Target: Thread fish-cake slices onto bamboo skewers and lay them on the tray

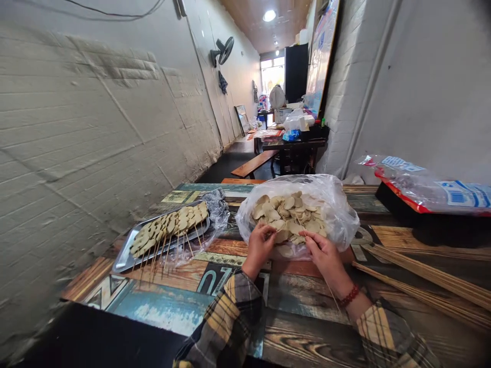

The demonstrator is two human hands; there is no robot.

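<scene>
A clear plastic bag (pixel 343 214) lies open on the table, heaped with thin, oval, greyish-beige slices (pixel 291 207); I cannot tell what food they are. At the bag's near edge, my left hand (pixel 261 250) pinches one slice (pixel 282 236) between thumb and fingertips. My right hand (pixel 326 258) grips a thin bamboo skewer (pixel 333 296), its tip pointing toward the slices. Left of the bag, a metal tray (pixel 125 255) bears several filled skewers (pixel 169 227) of overlapping slices, their bare sticks jutting over the near rim.
Loose bamboo skewers (pixel 429 276) lie in bundles on the right of the patchwork wood table (pixel 307 335). Behind them sits a black container with red-edged plastic packaging (pixel 445 191). A crumpled grey plastic bag (pixel 217 204) touches the tray. Farther off are a bench (pixel 255 163) and a cluttered table.
</scene>
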